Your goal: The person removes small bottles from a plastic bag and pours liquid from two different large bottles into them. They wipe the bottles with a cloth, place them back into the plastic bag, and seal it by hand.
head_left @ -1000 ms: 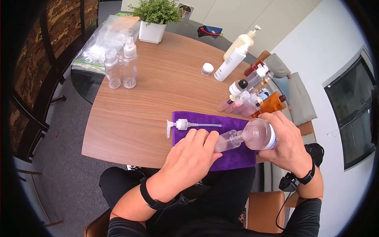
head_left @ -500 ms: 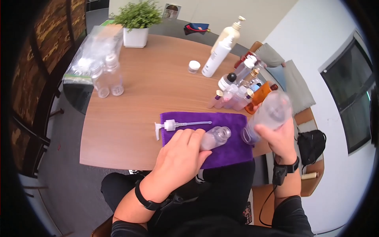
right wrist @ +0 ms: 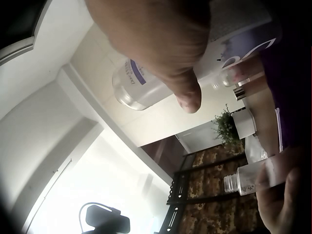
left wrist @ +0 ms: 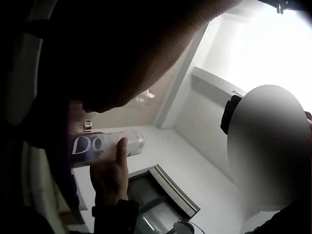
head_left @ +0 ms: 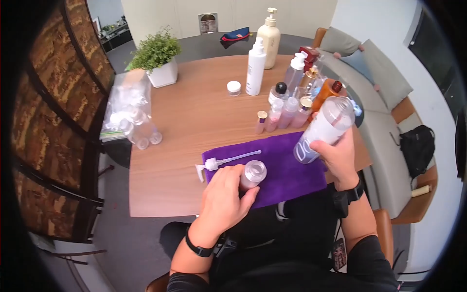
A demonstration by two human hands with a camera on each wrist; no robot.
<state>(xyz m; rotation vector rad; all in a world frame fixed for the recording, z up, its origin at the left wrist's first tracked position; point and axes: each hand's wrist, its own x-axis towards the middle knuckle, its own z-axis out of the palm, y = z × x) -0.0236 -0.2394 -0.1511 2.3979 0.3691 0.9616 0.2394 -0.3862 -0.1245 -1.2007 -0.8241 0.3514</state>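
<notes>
My left hand (head_left: 224, 197) grips a small clear bottle (head_left: 254, 174) whose uncapped mouth faces up, over the purple cloth (head_left: 292, 170). My right hand (head_left: 336, 158) holds a large clear labelled bottle (head_left: 325, 129), tilted with its neck up and to the right, at the cloth's right edge; the left wrist view shows the thumb across this bottle (left wrist: 105, 147). In the right wrist view the small bottle (right wrist: 248, 178) stands apart from the large one. A white pump head with a long tube (head_left: 211, 164) lies on the cloth's left part, beside my left hand.
Several cosmetic bottles (head_left: 288, 113) stand behind the cloth, with a white spray bottle (head_left: 255, 68), a cream pump bottle (head_left: 269, 41) and a small jar (head_left: 233, 88) farther back. At the left are two clear bottles (head_left: 141, 127), a plastic bag (head_left: 129, 92) and a potted plant (head_left: 163, 73).
The large bottle has moved away from the small bottle's mouth and turned from neck-down to neck-up in my right hand. My left hand has brought the small bottle from a sideways tilt to more upright.
</notes>
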